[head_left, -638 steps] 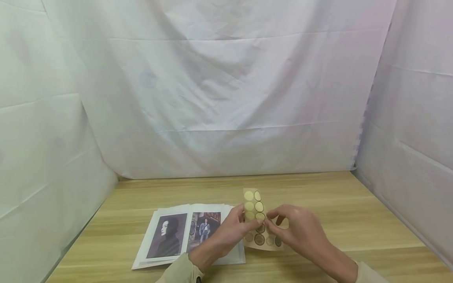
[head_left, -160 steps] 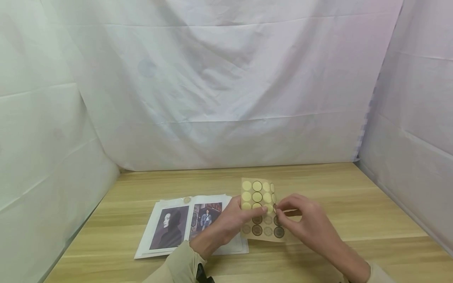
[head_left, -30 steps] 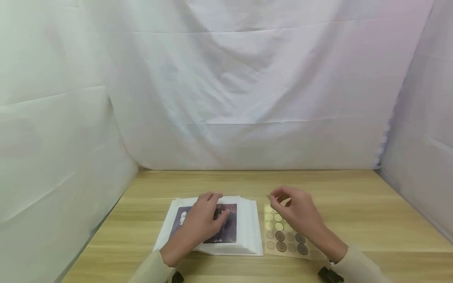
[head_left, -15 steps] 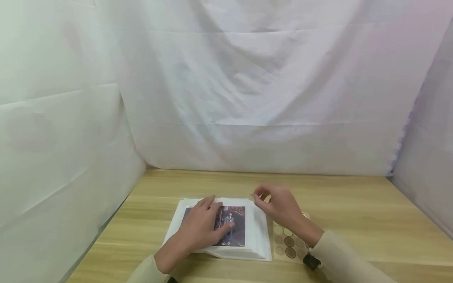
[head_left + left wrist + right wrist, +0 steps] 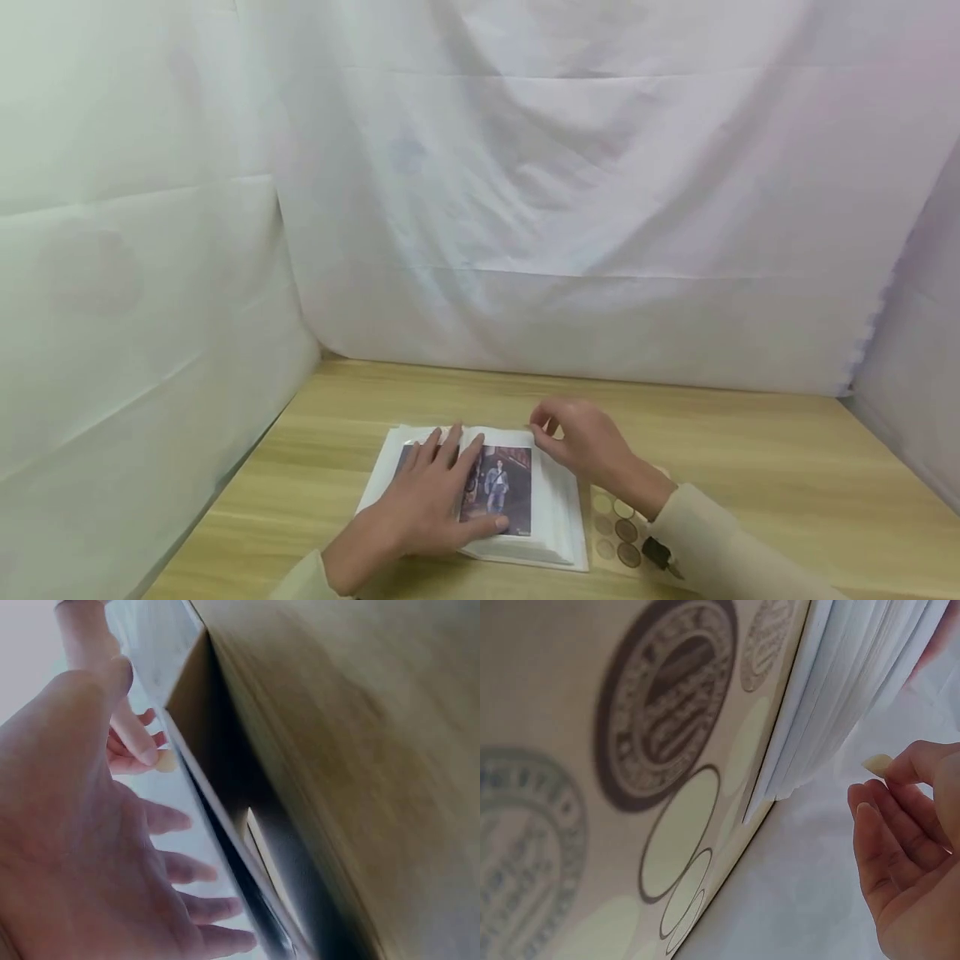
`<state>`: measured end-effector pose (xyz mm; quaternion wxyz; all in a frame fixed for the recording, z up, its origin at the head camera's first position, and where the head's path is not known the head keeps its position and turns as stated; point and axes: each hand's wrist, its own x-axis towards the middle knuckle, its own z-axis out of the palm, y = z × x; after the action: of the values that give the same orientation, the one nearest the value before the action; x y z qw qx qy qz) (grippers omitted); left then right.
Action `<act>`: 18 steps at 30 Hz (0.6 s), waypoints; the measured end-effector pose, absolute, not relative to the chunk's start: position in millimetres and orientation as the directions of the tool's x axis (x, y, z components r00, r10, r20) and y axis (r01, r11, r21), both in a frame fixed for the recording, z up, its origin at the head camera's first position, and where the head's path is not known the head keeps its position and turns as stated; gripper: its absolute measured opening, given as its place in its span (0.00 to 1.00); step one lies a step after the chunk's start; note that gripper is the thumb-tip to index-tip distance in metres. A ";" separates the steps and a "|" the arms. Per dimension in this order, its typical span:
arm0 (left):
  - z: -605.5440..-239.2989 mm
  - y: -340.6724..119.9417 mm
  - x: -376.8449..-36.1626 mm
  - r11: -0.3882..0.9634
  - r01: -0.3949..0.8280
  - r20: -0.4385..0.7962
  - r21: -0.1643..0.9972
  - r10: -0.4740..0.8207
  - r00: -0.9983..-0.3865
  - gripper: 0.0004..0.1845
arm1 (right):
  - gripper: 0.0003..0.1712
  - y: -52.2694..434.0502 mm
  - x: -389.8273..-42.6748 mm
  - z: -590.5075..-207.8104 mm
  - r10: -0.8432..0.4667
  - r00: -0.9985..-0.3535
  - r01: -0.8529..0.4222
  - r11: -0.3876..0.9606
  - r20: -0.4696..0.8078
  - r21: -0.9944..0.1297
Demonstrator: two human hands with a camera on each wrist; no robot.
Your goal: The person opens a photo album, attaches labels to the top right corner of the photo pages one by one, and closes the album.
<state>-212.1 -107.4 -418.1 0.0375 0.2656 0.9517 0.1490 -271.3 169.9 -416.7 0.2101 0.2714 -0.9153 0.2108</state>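
A photo album (image 5: 555, 508) lies spread on the table with a photo (image 5: 510, 487) on its right page. My left hand (image 5: 427, 504) rests on it, fingers spread across the middle and partly covering the left photo. Over the album's far right corner, my right hand (image 5: 588, 442) pinches a small round sticker (image 5: 877, 765) between thumb and finger. That pale sticker also shows in the left wrist view. To the right of the album lies the sticker sheet (image 5: 603, 527), partly hidden under my right forearm; the right wrist view shows its printed circles and blank round spots.
The wood-grain table (image 5: 750, 483) reaches back to a white cloth (image 5: 562, 208) hung behind it. More white cloth (image 5: 135, 333) hangs at the left and right sides. A black strap piece (image 5: 656, 552) is at my right cuff.
My right hand has carried the sticker left from over the sheet to the album's far right corner. Earlier my left hand held the sheet; now it is on the album, fingers more spread.
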 end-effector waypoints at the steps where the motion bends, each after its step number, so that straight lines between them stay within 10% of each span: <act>1: -416.6 -108.9 -209.1 0.815 0.496 -0.004 0.300 0.521 -0.854 0.61 | 0.06 171.0 -271.2 -416.8 -0.415 -0.760 -0.591 0.762 0.500 -0.265; 18: -412.2 -95.7 -199.5 0.755 0.599 0.020 0.265 0.617 -0.786 0.44 | 0.09 189.1 -270.7 -416.8 -0.509 -0.642 -0.664 0.743 0.574 -0.083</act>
<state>-199.5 -95.7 -412.2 0.0344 0.3249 0.9362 0.1298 -270.7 189.1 -416.8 0.2680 0.3277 -0.8944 0.1446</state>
